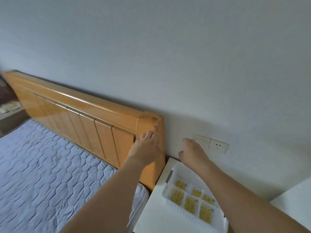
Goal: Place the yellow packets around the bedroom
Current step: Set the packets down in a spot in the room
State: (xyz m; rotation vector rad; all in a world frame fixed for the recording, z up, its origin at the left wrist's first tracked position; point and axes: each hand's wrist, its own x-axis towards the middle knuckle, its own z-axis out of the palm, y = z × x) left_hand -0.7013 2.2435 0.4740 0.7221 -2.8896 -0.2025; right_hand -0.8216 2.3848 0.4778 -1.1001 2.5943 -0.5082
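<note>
Six yellow packets (193, 198) lie flat in the white basket (170, 187) you have on the white nightstand (156, 214), packed close in two rows with their edges touching or nearly so. Take the headboard (80, 121) as your mark. The nightstand stands just beside its near end post, against the wall (168, 47), and the basket sits on the half of the nightstand away from the headboard. Your left hand (146, 148) rests on that end post, fingers fairly straight and laid against the wood, thumb side toward the panelled face; it holds nothing that you can see. Your right hand (193, 153) hangs in the air above the back of the nightstand, beyond the post from the bed, fingers loose and spread, close to the wall but whether it touches it you cannot tell. It is empty too. A wall switch and socket plate (212, 143) sits on the wall just past that hand, farther from the headboard. The quilted blue mattress (42, 165) lies in front of the headboard, its corner reaching the nightstand's edge.
</note>
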